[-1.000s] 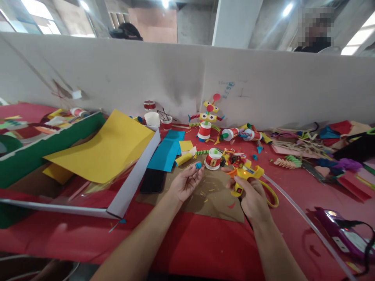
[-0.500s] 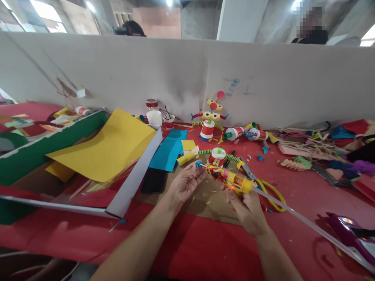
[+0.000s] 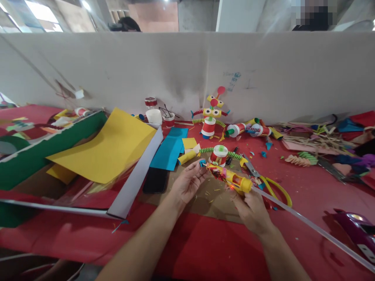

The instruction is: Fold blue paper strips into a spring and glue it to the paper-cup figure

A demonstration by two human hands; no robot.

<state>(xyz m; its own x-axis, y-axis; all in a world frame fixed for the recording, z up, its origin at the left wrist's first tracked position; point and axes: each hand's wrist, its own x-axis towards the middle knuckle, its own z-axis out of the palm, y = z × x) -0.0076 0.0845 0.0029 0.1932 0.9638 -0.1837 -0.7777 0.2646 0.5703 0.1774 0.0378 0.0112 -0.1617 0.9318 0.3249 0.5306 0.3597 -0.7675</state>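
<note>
My left hand [image 3: 187,183] pinches a small blue paper piece [image 3: 202,162] between its fingertips. My right hand [image 3: 250,208] grips a yellow hot glue gun [image 3: 231,179] with a long clear glue stick [image 3: 307,226] trailing out of its back. The gun's nozzle points left and touches the blue piece. Just behind them lies a red and white paper cup figure [image 3: 219,154] with green coiled arms, on a brown cardboard mat [image 3: 213,199].
Yellow-handled scissors [image 3: 269,183] lie right of the gun. A black phone [image 3: 154,180], blue paper [image 3: 169,149], a yellow sheet [image 3: 108,146], an upright cup robot [image 3: 210,117] and more cup pieces [image 3: 252,130] lie around. A purple device [image 3: 356,232] sits far right. A white partition [image 3: 187,70] stands behind.
My right hand lifted the glue gun off the table, turned it and brought its nozzle to the blue piece in my left hand. The view shifted slightly.
</note>
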